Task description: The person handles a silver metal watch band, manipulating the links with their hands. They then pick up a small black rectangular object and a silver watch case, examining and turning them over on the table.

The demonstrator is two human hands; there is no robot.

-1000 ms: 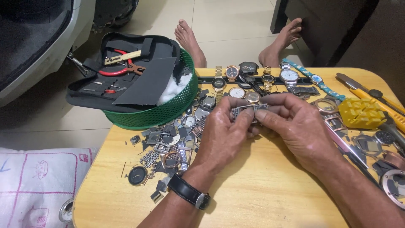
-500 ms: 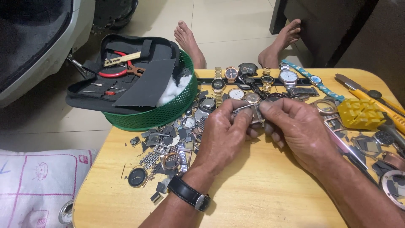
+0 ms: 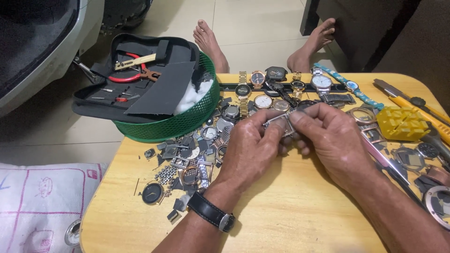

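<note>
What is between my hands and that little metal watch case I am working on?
Nothing visible. The left hand and the right hand both already grip the metal watch case with their fingers, holding it above the wooden table.

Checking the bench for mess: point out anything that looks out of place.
The black tool case lies open across the green basket, overhanging its rim. Loose watch parts are strewn beside the left hand.

No packages, labels, signs or screens visible.
</note>
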